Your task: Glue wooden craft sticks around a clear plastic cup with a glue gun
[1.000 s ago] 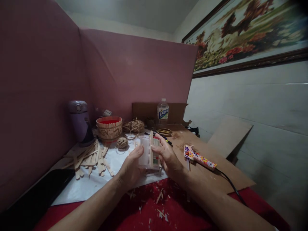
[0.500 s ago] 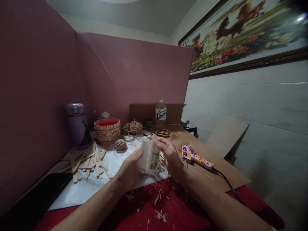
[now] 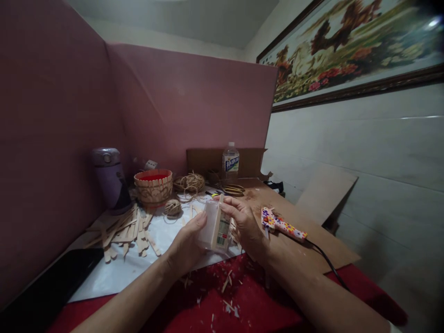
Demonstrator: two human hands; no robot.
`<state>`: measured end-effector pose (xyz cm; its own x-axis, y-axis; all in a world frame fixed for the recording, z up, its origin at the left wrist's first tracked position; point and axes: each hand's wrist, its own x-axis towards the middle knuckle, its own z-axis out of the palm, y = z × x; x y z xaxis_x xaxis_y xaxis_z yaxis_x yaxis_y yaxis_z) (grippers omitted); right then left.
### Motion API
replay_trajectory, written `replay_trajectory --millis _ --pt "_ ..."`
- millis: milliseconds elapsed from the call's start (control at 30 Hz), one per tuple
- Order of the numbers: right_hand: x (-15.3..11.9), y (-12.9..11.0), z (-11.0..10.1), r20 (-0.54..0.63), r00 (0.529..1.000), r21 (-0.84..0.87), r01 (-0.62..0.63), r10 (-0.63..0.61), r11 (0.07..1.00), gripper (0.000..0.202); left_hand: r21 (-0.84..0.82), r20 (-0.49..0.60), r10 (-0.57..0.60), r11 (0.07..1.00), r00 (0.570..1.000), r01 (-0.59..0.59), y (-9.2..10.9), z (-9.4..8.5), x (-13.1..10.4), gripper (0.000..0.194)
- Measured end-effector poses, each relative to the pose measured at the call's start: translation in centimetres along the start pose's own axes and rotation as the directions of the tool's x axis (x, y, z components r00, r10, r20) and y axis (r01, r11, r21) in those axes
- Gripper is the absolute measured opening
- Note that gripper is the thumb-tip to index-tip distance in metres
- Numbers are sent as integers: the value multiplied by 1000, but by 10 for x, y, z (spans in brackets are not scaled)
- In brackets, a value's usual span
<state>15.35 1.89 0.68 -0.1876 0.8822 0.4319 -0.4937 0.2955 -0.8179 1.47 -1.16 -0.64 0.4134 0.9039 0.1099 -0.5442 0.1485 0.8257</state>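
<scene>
the left hand (image 3: 187, 241) is closed around the left side of a clear container (image 3: 207, 229), which is held at center, above the near edge of a white sheet (image 3: 163, 236). a wooden stick (image 3: 217, 226) lies along the container, slightly tilted, beside a printed label. the right hand (image 3: 248, 226) grips the stick at its upper end. loose sticks (image 3: 128, 230) lie left; a floral glue gun (image 3: 282, 225) rests right, on cardboard (image 3: 305, 252).
</scene>
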Motion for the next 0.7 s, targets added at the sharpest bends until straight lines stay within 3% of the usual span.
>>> replay_trajectory --millis 200,333,433,600,700 --pt "3 -4 2 -129 986 22 -108 110 994 15 22 -47 -24 999 999 25 -1 1 4 48" --pt "4 -5 1 -214 966 22 -140 141 990 20 90 -6 -27 996 1000 28 1 5 1 49" --pt "4 -7 0 -230 961 3 -159 156 987 20 123 6 -50 991 999 49 4 9 -2 50" --pt "4 -7 -1 -225 961 -6 -168 162 986 24 101 13 -87 991 996 85 3 11 -1 35" --pt "7 -7 -3 -212 964 42 -154 160 987 29 113 4 -76 991 997 75 1 11 0 39"
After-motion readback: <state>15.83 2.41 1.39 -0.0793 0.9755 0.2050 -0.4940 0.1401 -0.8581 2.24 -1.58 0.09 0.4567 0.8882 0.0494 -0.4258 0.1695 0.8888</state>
